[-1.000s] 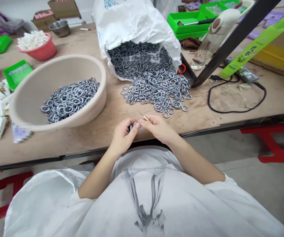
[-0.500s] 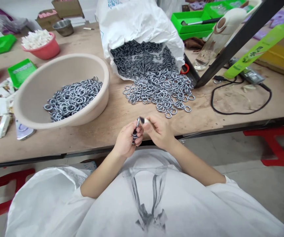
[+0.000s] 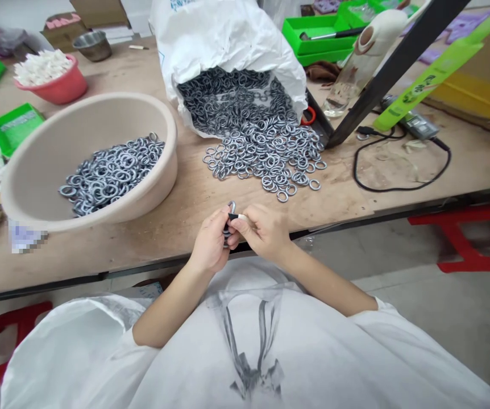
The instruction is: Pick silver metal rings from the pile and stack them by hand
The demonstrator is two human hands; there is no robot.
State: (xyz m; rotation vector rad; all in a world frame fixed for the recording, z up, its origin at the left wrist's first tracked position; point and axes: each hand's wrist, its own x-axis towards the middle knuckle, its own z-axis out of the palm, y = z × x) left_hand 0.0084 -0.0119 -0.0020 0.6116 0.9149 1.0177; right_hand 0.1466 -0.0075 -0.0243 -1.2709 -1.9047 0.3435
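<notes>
My left hand (image 3: pixel 210 243) is closed around several grey rings (image 3: pixel 232 205), one of them standing up above the fingers. From the right, my right hand (image 3: pixel 267 232) pinches a small tool with a black tip (image 3: pixel 233 217) and a whitish part near the fingers; its kind cannot be made out. The black tip touches or overlaps the rings at my left fingertips. Both hands are at the table's front edge. Beyond them a pile of loose grey rings (image 3: pixel 270 149) spills from a white sack (image 3: pixel 228 42) lying on its side. More rings lie in a beige basin (image 3: pixel 36 147) to the left.
A slanting black metal bar (image 3: pixel 368 94) rises right of the sack, near a clear bottle (image 3: pixel 345 85) and a black cable (image 3: pixel 356 170). Left stand a red bowl (image 3: pixel 59 90) of white pieces and a green tray (image 3: pixel 4 136). A red stool (image 3: pixel 466 241) is at right.
My right hand has turned and the black tip has swung left and down against the rings in my left hand. The whole view has shifted slightly.
</notes>
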